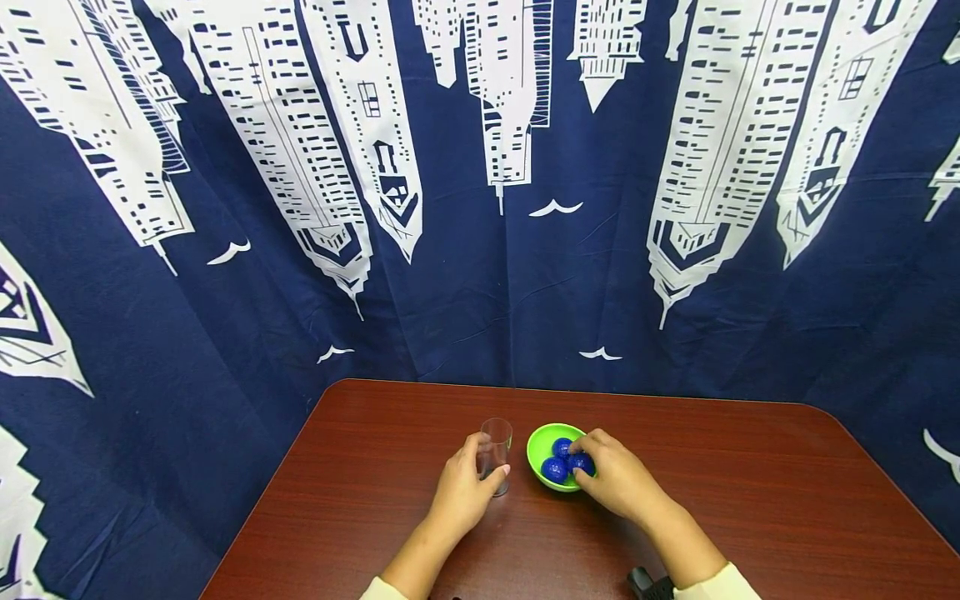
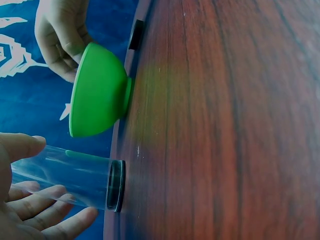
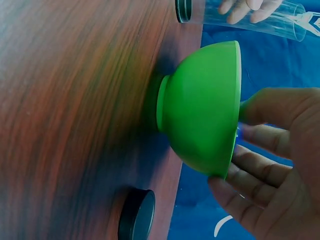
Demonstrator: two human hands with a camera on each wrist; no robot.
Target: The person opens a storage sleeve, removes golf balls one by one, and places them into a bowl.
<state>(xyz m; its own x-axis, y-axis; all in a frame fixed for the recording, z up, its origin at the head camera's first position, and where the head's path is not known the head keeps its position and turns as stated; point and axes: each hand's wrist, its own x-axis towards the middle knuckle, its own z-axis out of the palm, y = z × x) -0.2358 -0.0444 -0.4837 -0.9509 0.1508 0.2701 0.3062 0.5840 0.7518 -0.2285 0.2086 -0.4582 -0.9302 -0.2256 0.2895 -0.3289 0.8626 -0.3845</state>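
Observation:
A clear cylindrical jar (image 1: 497,442) stands upright on the table, its base dark in the left wrist view. My left hand (image 1: 459,492) holds it from the left, thumb on the near side and fingers round the far side. Just to the right sits a green bowl (image 1: 536,467) with blue balls inside. Reaching over the bowl's right rim, my right hand (image 1: 621,477) pinches one blue ball (image 1: 580,463) between thumb and fingers. Two other blue balls (image 1: 555,470) lie beside it. In the right wrist view the bowl's wall hides most of the balls.
A black round lid-like piece (image 3: 137,215) lies on the table beyond the bowl in the right wrist view. The brown wooden table (image 1: 375,467) has rounded far corners. Behind it hangs a dark blue cloth (image 1: 465,317) with white buildings.

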